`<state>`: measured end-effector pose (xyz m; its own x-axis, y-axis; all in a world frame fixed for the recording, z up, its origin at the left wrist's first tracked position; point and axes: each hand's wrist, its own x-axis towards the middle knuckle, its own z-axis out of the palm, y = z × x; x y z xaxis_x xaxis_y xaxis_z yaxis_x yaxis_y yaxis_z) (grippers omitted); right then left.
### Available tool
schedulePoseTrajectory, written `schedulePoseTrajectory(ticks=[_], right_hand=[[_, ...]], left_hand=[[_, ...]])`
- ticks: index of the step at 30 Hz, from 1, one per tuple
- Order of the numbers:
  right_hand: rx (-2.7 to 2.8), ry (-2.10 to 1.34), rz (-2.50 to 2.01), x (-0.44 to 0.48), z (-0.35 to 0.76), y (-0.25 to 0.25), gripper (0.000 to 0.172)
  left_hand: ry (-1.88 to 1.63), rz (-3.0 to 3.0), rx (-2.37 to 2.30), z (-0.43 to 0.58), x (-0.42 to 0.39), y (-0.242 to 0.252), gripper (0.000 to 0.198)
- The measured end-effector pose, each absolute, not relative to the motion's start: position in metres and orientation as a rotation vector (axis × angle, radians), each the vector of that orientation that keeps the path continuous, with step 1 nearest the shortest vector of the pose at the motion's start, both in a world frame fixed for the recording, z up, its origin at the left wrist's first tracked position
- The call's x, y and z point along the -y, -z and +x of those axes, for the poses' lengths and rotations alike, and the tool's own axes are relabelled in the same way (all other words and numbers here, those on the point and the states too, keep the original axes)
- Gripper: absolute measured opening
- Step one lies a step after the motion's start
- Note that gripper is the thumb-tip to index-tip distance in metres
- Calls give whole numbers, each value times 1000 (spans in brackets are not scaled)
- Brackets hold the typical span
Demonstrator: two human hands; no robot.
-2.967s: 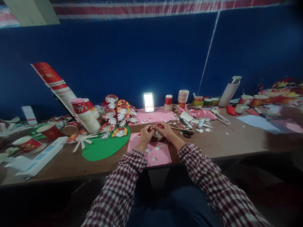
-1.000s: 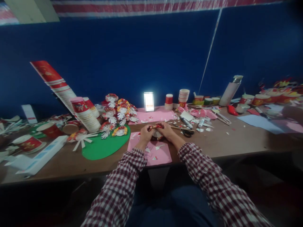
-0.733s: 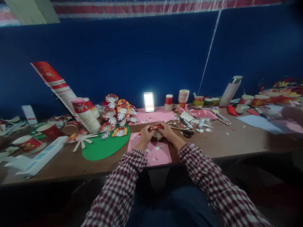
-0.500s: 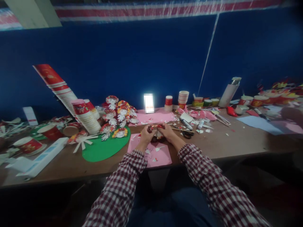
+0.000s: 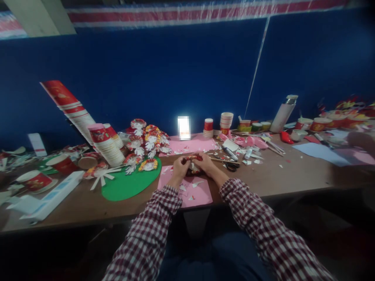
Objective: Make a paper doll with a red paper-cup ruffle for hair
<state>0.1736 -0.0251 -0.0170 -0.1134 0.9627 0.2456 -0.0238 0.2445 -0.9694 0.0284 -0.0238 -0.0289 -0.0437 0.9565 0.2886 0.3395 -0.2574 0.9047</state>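
Note:
Between my hands is a small red-and-white paper cup craft (image 5: 195, 167), partly hidden by my fingers. My left hand (image 5: 181, 167) is closed around its left side. On the other side my right hand (image 5: 207, 164) grips it, with the fingers near its upper edge. Both hands hover at the far edge of a pink sheet (image 5: 197, 195) strewn with paper scraps. Black-handled scissors (image 5: 231, 166) lie just right of my right hand. Left of my hands, several finished-looking paper figures with red and yellow rims (image 5: 152, 138) are piled by a green mat (image 5: 131, 185).
Leaning stacks of paper cups (image 5: 108, 144) stand at the left, behind a long white box (image 5: 58, 195). A marker (image 5: 230, 153), pink paper scraps (image 5: 252, 141) and a tilted flask (image 5: 283, 114) are on the right. A blue sheet (image 5: 320, 154) lies further right.
My fingers have shifted slightly on the craft, and it is turned a little between them. Everything else on the table stays put.

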Motion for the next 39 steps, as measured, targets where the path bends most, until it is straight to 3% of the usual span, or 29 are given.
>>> schedulePoseTrajectory(ticks=[32, 39], right_hand=[[1373, -1160, -919, 25, 173, 17, 32], [1392, -1162, -921, 28, 173, 15, 27]], left_hand=[[-1304, 1606, -1328, 29, 27, 25, 33], [-1259, 1599, -1375, 28, 25, 26, 34]])
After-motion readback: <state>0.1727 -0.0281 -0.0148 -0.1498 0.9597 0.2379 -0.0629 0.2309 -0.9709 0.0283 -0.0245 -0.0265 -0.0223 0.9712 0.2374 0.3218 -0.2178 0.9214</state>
